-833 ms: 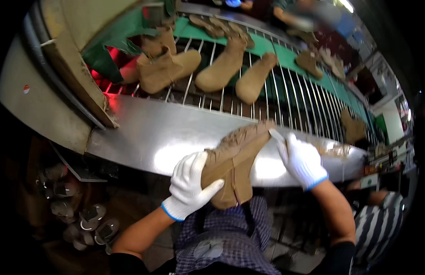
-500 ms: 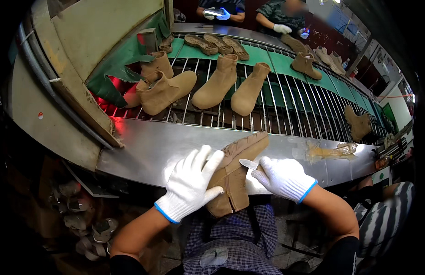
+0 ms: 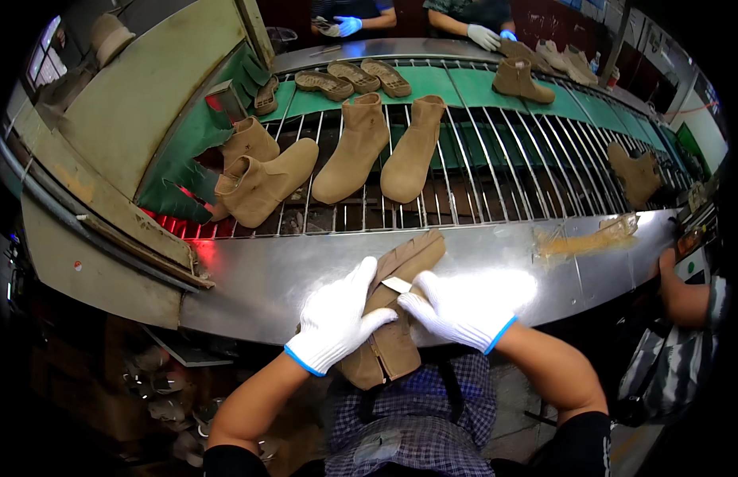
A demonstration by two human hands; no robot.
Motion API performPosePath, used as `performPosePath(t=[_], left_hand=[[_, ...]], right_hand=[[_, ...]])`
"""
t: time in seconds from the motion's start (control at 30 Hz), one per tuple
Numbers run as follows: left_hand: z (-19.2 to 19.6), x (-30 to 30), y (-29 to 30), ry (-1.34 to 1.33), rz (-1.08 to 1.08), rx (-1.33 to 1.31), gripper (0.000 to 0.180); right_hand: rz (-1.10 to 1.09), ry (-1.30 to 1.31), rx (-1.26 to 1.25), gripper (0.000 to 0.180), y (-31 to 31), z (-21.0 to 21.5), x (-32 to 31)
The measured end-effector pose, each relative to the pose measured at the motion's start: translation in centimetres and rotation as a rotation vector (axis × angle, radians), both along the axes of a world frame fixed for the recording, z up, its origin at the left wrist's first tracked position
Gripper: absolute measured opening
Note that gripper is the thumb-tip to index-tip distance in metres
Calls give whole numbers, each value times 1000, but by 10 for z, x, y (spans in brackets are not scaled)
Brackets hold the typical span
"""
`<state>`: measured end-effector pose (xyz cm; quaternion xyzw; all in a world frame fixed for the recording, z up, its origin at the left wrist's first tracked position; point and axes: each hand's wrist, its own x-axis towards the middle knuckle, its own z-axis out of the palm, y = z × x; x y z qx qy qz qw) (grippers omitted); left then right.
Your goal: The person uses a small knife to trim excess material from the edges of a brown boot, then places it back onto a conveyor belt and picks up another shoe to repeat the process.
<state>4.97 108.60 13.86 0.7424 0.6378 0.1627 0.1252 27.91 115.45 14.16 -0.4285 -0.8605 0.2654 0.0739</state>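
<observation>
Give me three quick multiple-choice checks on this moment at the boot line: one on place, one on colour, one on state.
1. Where is the tan boot that both hands grip?
A. On the wire conveyor
B. At the near edge of the steel ledge, over the person's lap
C. On the floor

2. What colour are the cuffs of the white gloves?
A. Blue
B. Red
C. Yellow

3. How do the two tall boots on the wire conveyor lie?
A. Upright
B. Stacked
C. On their sides, side by side

Answers: 1 B, the left hand and right hand hold it there; 2 A, a blue band edges each wrist; 3 C, both shafts lie flat on the rods.
</observation>
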Motion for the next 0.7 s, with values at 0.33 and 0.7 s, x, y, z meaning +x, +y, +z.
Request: performPosePath(t=[0.33,0.7], left_hand=[[-2,6,-20,161,-140,335,74],[5,6,-6,124,-81,413,83]], right_hand=[[155,27,368,44,-16,14,35],[-23,167,122,46,12,24,19]])
